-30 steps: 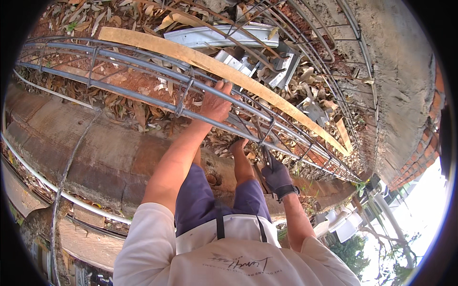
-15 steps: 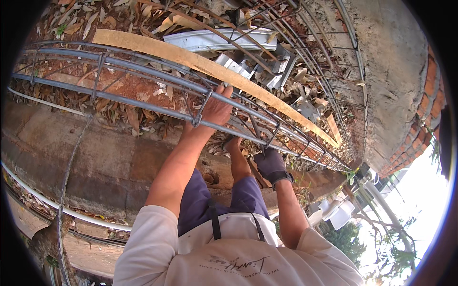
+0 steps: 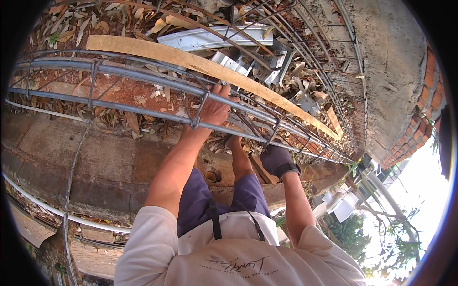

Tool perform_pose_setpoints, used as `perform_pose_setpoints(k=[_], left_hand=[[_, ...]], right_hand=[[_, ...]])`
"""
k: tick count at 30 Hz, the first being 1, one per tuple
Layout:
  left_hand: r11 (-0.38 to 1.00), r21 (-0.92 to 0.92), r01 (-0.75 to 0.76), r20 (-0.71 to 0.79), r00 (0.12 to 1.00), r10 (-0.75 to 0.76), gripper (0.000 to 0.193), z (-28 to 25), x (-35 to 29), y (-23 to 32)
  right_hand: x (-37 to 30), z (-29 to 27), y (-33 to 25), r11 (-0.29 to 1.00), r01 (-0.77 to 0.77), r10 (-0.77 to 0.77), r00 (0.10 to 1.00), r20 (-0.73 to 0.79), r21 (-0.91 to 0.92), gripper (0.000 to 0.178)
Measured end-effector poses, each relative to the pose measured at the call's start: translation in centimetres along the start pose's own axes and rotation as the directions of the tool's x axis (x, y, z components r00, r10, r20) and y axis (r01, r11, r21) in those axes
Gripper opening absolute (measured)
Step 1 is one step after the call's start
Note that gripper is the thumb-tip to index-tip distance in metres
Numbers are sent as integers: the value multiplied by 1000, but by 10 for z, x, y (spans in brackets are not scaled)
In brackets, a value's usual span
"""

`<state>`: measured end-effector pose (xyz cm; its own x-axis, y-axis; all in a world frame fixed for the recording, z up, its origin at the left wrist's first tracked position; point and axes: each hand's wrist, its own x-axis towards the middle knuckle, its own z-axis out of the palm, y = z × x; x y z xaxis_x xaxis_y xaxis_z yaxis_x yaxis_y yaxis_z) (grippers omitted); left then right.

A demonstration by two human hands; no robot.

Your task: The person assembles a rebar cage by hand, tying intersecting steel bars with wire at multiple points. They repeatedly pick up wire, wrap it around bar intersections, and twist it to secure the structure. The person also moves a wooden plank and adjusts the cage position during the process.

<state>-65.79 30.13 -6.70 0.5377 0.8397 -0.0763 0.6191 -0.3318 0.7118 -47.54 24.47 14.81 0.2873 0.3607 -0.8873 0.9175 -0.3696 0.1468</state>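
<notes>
A long steel rebar cage (image 3: 119,71) of grey bars and wire stirrups runs across the view above a concrete kerb (image 3: 95,162). My bare left hand (image 3: 212,110) reaches up and grips one of the cage's near bars beside a stirrup (image 3: 199,110). My right hand (image 3: 275,159), in a dark glove, is closed in a fist just under the cage's lower bar, further right. Whatever is inside the glove is hidden. My knees in blue trousers (image 3: 200,200) sit below the cage.
A pale wooden plank (image 3: 191,59) lies along the far side of the cage, with grey metal channel pieces (image 3: 214,38) behind it on dry leaves. A second rebar cage (image 3: 334,57) leans along the rendered brick wall (image 3: 396,71) at right. A white pipe (image 3: 57,209) runs at lower left.
My left hand has kept its hold on the cage bar. The gloved right hand has dropped slightly away from the bars it was raised against, and the view has shifted a little.
</notes>
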Motion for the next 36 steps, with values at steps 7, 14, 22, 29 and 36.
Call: perform_pose_setpoints(k=[7, 14, 22, 29, 36], left_hand=[[996, -92, -22, 127, 991, 34, 51, -11, 0, -7], [992, -129, 4, 33, 999, 0, 58, -6, 2, -3], [992, -123, -32, -46, 999, 27, 45, -8, 3, -2], [992, -122, 6, 26, 1000, -2, 38, -8, 4, -2], [986, -168, 15, 23, 1000, -11, 37, -10, 4, -2]], right_hand=[[4, 11, -1, 989, 17, -31, 995, -94, -145, 55], [-6, 9, -3, 994, -82, 88, 992, 89, -70, 55], [0, 20, -11, 994, -94, 96, 995, -30, 55, 47], [2, 20, -8, 992, -89, 90, 996, -11, 88, 46], [-1, 21, -6, 992, -112, 114, 993, -32, 61, 46]])
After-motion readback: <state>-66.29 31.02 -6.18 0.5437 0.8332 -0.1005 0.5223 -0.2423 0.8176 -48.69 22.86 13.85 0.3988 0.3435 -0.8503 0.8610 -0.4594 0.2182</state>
